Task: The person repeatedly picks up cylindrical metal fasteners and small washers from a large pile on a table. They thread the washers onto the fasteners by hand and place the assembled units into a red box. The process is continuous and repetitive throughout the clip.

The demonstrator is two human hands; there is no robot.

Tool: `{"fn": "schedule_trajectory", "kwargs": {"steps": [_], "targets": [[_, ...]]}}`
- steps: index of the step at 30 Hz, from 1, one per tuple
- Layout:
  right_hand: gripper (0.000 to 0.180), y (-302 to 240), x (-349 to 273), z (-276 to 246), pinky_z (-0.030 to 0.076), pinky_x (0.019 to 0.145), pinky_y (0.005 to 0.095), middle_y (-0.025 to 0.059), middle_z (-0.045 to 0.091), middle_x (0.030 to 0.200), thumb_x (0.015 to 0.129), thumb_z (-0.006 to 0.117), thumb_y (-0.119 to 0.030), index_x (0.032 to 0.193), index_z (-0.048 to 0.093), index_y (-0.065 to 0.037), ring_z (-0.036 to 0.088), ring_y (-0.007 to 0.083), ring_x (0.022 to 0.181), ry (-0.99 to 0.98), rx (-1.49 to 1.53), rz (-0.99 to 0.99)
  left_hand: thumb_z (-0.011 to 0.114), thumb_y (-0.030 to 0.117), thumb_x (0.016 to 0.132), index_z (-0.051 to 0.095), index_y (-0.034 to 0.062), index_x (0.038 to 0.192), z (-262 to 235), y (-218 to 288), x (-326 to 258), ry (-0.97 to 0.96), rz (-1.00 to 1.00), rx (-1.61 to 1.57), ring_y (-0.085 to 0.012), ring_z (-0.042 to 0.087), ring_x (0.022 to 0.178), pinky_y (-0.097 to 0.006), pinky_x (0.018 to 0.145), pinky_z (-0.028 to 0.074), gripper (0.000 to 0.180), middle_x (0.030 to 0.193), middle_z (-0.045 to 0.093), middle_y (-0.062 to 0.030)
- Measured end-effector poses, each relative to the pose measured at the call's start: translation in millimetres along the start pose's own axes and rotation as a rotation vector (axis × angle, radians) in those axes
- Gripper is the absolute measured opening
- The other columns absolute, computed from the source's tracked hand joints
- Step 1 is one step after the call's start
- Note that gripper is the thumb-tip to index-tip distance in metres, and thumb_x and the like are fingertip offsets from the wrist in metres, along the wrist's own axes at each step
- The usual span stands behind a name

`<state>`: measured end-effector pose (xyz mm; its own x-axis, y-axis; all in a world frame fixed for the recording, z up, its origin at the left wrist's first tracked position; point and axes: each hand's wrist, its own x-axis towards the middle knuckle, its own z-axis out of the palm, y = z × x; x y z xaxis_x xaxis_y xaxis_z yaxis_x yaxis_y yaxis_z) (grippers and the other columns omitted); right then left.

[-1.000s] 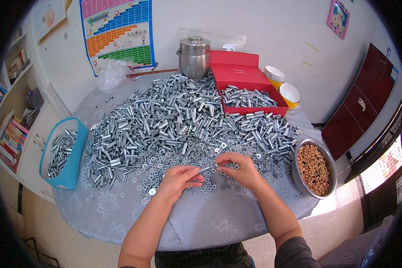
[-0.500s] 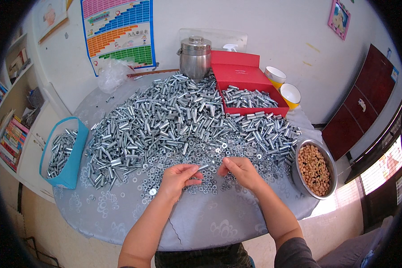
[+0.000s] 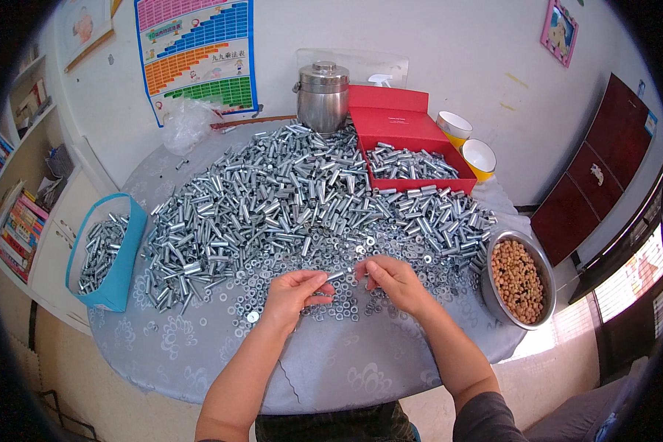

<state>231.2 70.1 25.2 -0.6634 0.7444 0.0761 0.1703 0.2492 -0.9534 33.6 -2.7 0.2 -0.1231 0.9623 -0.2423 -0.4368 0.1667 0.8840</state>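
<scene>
Between the thumb and fingers of my left hand (image 3: 295,291) is a short shiny metal sleeve (image 3: 336,275), its free end pointing right. Just beyond that end, my right hand (image 3: 392,281) is closed in a pinch; whatever its fingertips hold is too small to make out. Under and around both hands lie many loose washers and nuts (image 3: 344,303). Behind them spreads a large heap of similar metal sleeves (image 3: 265,188), reaching across the table.
On the cloth-covered table (image 3: 155,346) a blue fabric bin (image 3: 129,254) of sleeves stands left. A red box (image 3: 420,184) holding sleeves sits at the back, beside a steel canister (image 3: 323,99) and white-and-yellow bowls (image 3: 479,156). At right is a metal bowl (image 3: 491,295) of nuts or beans.
My right hand has shifted slightly left and up, closer to the sleeve's free end. My left hand holds the sleeve in nearly the same place.
</scene>
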Motion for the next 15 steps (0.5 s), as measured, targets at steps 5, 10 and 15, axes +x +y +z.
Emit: {"fn": "schedule_trajectory", "kwargs": {"steps": [5,10,15], "targets": [[0.033,7,1,-2,0.042,0.064,0.0227,0.0037,0.059,0.083,0.092,0.039,-0.026,0.104,0.058,-0.002,0.051,0.0085,0.068,0.015,-0.020,0.069,0.060,0.007,0.080,0.058,-0.0068,0.091,2,4,-2,0.005,0.003,-0.004,-0.0191,0.061,0.072,-0.027,0.061,0.054,0.018,0.080,0.061,-0.0135],[0.032,-2,2,7,0.043,0.064,0.0225,0.0027,0.060,0.079,0.092,0.040,-0.025,0.104,0.058,-0.002,0.052,0.0080,0.067,0.038,-0.007,0.027,0.059,0.004,0.080,0.059,-0.0071,0.091,2,1,-2,-0.044,0.021,0.025,-0.0182,0.062,0.073,-0.026,0.061,0.055,0.016,0.081,0.061,-0.0123],[0.028,-4,3,13,0.045,0.062,0.0221,0.0036,0.062,0.080,0.087,0.051,-0.026,0.099,0.058,-0.001,0.054,0.0075,0.065,-0.041,0.094,0.190,0.059,0.003,0.079,0.060,-0.0054,0.093,6,0,-2,-0.072,0.117,0.142,-0.0169,0.061,0.074,-0.025,0.063,0.054,0.016,0.085,0.061,-0.0123]]}}
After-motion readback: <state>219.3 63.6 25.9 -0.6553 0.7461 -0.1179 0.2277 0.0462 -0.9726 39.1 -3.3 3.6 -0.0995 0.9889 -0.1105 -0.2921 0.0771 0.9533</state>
